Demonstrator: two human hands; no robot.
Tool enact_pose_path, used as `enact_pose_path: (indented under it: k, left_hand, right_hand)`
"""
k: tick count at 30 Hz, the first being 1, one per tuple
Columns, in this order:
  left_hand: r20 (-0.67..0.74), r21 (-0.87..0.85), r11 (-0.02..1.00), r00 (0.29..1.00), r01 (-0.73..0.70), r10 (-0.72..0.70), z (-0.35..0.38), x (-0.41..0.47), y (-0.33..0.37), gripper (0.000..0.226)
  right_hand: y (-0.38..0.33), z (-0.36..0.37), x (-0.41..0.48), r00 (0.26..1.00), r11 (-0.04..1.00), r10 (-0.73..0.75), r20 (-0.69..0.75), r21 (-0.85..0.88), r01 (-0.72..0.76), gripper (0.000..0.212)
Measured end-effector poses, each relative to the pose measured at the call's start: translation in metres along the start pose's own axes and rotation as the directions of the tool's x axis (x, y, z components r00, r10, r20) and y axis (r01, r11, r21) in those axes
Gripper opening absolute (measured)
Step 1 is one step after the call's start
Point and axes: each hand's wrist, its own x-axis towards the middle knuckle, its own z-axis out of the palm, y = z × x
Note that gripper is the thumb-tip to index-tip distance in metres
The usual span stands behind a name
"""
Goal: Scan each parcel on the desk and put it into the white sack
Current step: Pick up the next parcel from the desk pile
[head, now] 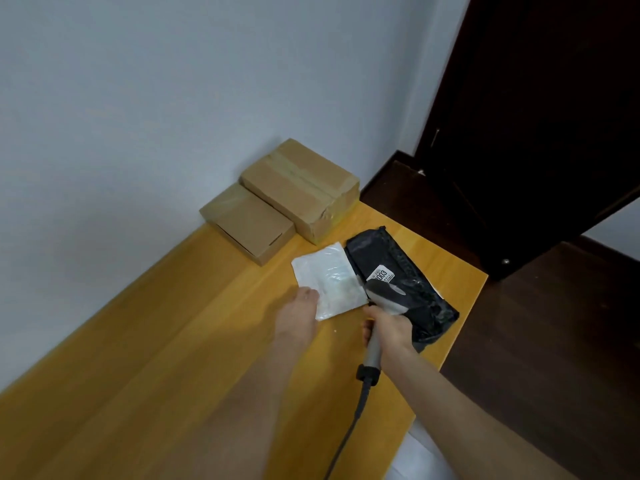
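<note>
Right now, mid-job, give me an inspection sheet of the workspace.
Surface: wooden desk, parcels at its far end.
Job's things: white pouch, black mailer, large box and small box on the desk; probably the white sack below the desk edge.
Clutter: nothing seen.
Hands: left hand touches white pouch, grip unclear; right hand grips scanner.
Cables: scanner cable trails toward the camera.
Surroundings: pale wall, dark door, dark floor.

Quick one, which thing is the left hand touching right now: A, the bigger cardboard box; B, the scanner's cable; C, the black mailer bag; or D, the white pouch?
D: the left hand has its fingers on the near-left edge of the white pouch, while the right hand grips the scanner.
</note>
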Motion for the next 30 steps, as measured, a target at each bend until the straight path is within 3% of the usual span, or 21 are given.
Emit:
enact_pose_path:
  k: [2,5,8,10,12,15,18,20,24,28,30]
  left_hand:
    - [-0.014,0.051,0.999,1.0,-0.004,0.005,-0.003,0.001,0.001,0.026]
    - [-0.061,0.07,0.997,0.998,0.02,-0.016,-0.009,-0.004,0.004,0.017]
    - [-0.192,-0.209,0.974,0.973,0.085,-0.126,-0.022,-0.014,0.006,0.011]
    - [-0.224,-0.522,0.842,0.932,0.134,-0.287,-0.045,-0.026,0.008,0.006]
    - [-0.137,-0.773,0.616,0.907,0.154,-0.399,-0.07,-0.041,0.006,0.008]
    - [0.053,-0.946,0.257,0.872,0.2,-0.486,-0.099,-0.081,0.0,0.012]
    - [0.187,-0.982,-0.06,0.869,0.179,-0.459,-0.117,-0.136,-0.004,0.006]
    - [0.226,-0.972,-0.151,0.877,0.178,-0.425,-0.126,-0.174,-0.005,0.009]
    - [0.225,-0.963,-0.235,0.874,0.132,-0.43,-0.144,-0.239,-0.005,0.014]
    - [0.134,-0.966,-0.26,0.862,0.002,-0.489,-0.152,-0.294,-0.008,0.016]
    - [0.097,-0.961,-0.267,0.824,-0.068,-0.558,-0.147,-0.318,-0.012,0.014]
  right_hand:
    - [-0.002,0.0,-0.001,1.0,1.0,-0.008,0.015,-0.008,0.008,0.021]
    - [-0.006,-0.004,-0.006,0.999,1.0,-0.024,0.039,-0.011,0.025,0.021]
    - [-0.01,-0.016,-0.019,0.996,0.999,-0.036,0.082,0.013,0.035,0.02]
    - [-0.014,-0.024,-0.032,0.991,0.998,-0.056,0.12,0.045,0.051,0.017]
    - [-0.016,-0.033,-0.046,0.983,0.995,-0.085,0.161,0.063,0.076,0.016]
    - [-0.016,-0.05,-0.074,0.963,0.989,-0.136,0.233,0.08,0.121,0.011]
    - [-0.014,-0.063,-0.103,0.934,0.984,-0.173,0.313,0.091,0.151,0.019]
    - [-0.009,-0.066,-0.123,0.911,0.983,-0.184,0.369,0.073,0.169,0.023]
    - [0.012,-0.062,-0.162,0.839,0.983,-0.137,0.527,-0.028,0.179,0.014]
    - [0.044,-0.045,-0.203,0.783,0.966,-0.084,0.616,-0.141,0.215,0.019]
    - [0.064,-0.032,-0.225,0.769,0.957,-0.068,0.635,-0.176,0.23,0.019]
